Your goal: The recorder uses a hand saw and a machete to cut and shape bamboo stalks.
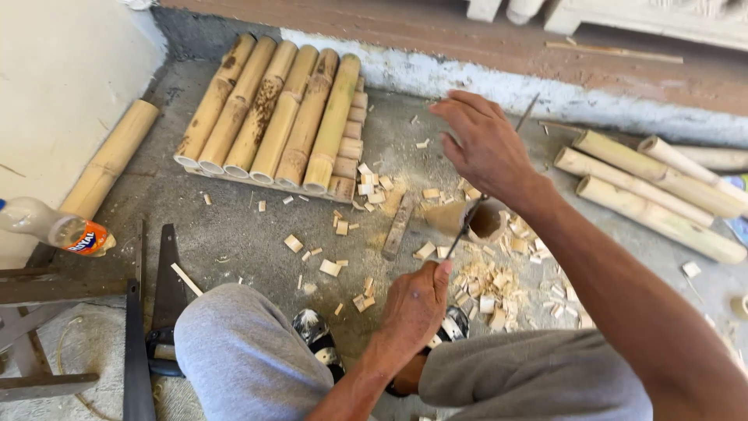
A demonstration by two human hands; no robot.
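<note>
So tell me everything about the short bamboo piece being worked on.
The short bamboo piece is a tan, hollow tube lying on the concrete floor, its open end toward the camera. A thin blade, gripped by the right hand above and the left hand below, crosses its rim. Pale chips surround it.

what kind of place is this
Probably an informal bamboo craft workspace on a concrete floor: cut bamboo poles lie in a row, wood chips litter the ground, and a hand saw lies nearby.

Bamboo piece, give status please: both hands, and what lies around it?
Left hand and right hand grip thin blade. Blade enters short bamboo piece. Chips around; wooden stick beside.
</note>
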